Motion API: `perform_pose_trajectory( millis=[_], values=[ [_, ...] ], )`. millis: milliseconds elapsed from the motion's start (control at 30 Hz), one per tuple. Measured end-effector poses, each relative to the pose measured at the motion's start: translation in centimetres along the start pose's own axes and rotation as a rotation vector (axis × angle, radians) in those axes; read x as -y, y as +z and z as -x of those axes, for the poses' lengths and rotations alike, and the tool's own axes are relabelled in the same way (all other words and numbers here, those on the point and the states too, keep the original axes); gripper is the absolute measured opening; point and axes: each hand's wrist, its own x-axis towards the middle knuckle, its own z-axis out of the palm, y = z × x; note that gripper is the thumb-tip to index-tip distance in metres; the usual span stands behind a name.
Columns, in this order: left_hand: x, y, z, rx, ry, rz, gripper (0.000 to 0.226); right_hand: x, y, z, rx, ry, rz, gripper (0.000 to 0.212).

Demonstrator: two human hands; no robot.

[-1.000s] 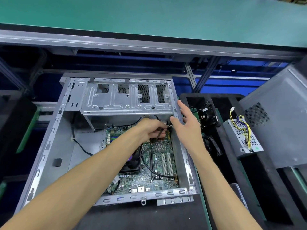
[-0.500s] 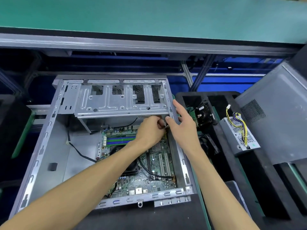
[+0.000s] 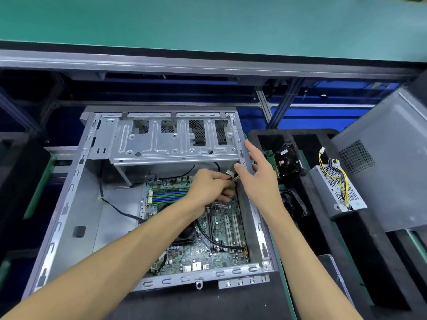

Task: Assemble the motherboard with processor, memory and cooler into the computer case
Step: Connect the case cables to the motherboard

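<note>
One open grey steel computer case lies flat on the dark desk, open side up, and every place here is read from it. Across its far end spans one silver drive cage. On its floor, hard against the right wall, sits one green motherboard, with bare metal floor free to the left. Beyond the right wall, one perforated silver power supply box trailing yellow wires rests well apart. One black cooler sits on the board, half under the left forearm. Both hands meet at the far right corner: the left hand has fingers curled around a small white cable connector; the right hand has its thumb at that connector while its straight fingers rest along the case's right rim.
</note>
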Motion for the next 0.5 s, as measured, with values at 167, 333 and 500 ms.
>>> perform_pose_trajectory(
  millis=[167,333,500],
  values=[
    [-0.51,-0.40,-0.16,0.067,-0.244,0.586,0.018,-0.06,-0.04,-0.01,-0.001,0.000,-0.008,0.062],
    [-0.09,0.02,-0.79,-0.025,-0.129,0.466,0.021,-0.09,-0.04,-0.02,0.004,0.000,-0.001,0.062],
    [0.08,-0.44,-0.91,-0.008,-0.097,0.377,0.020,-0.02,-0.07,0.01,0.006,-0.003,0.016,0.061]
  ],
)
